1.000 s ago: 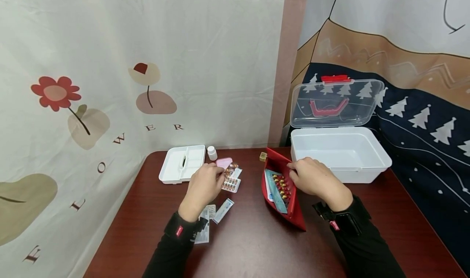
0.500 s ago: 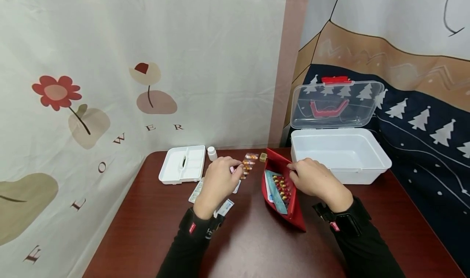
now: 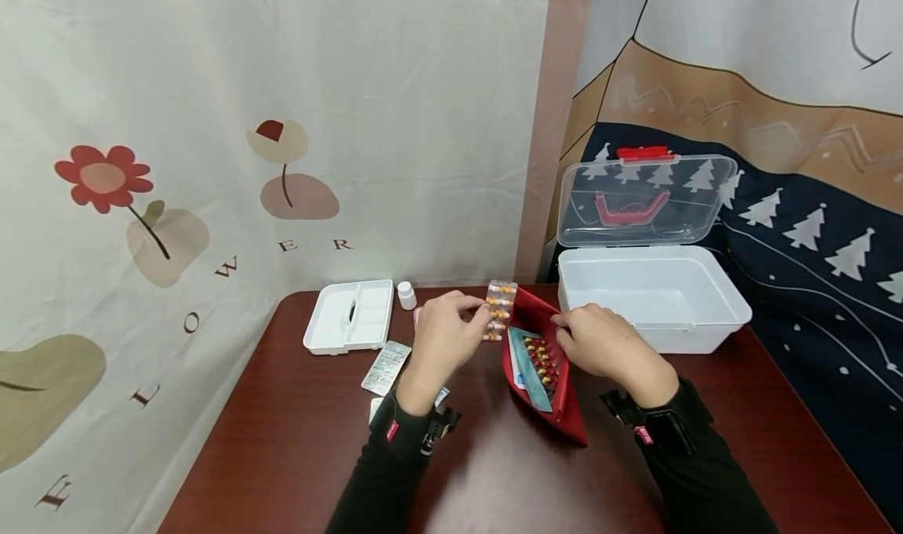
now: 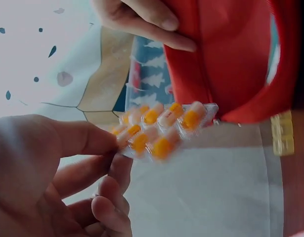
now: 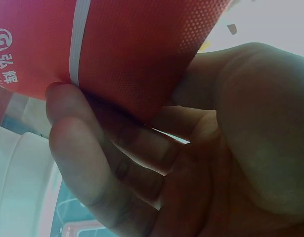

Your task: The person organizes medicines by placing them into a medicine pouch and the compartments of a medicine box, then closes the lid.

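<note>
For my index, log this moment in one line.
left hand: pinches capsule blister; right hand: grips red pouch; clear-lidded box: open

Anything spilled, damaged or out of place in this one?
Nothing visibly spilled or damaged. The only untidy spot is beside the left sleeve, where loose pill packs lie scattered on the table, partly hidden by the arm, outside the red pouch.

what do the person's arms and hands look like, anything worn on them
The left hand and right hand are bare, without gloves. Both arms are in long black sleeves. Each wrist has a black strap with a small red tag, its pale lettering too small to read, and a dark boxy unit.
</note>
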Available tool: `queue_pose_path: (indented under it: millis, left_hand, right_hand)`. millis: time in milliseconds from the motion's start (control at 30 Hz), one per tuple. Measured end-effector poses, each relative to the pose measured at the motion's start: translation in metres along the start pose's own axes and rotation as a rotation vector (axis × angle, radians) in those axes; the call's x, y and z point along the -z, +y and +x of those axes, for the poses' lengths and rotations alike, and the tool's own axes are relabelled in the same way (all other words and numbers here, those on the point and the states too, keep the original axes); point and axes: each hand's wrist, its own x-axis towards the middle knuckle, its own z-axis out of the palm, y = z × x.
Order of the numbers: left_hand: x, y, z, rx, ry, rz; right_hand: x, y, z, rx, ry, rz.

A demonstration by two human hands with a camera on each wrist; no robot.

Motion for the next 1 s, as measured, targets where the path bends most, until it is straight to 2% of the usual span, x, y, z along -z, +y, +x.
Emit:
queue_pose_path:
  millis: [133,267,633,900,1000]
  left_hand:
    - [-0.008,0.007,0.005,0.037,-0.054,-0.064]
    - [-0.015,0.011,0.005,0.065,-0.114,-0.085]
    - [-0.024,0.016,0.002,0.116,-0.215,-0.053]
    - [-0.039,0.028,-0.008,0.129,-0.332,-0.075]
    - [-0.045,0.03,-0.012,0.122,-0.361,-0.048]
  right_hand:
    - [-0.001,0.0,0.001,0.001,-0.003,0.003]
    - [-0.002,0.0,0.001,-0.004,-0.01,0.005]
    - [0.003,-0.001,0.0,-0.003,0.005,-0.003]
    - [0.002,0.0,0.0,0.003,0.027,-0.002]
    - [0.001,-0.001,0.0,0.004,0.029,-0.005]
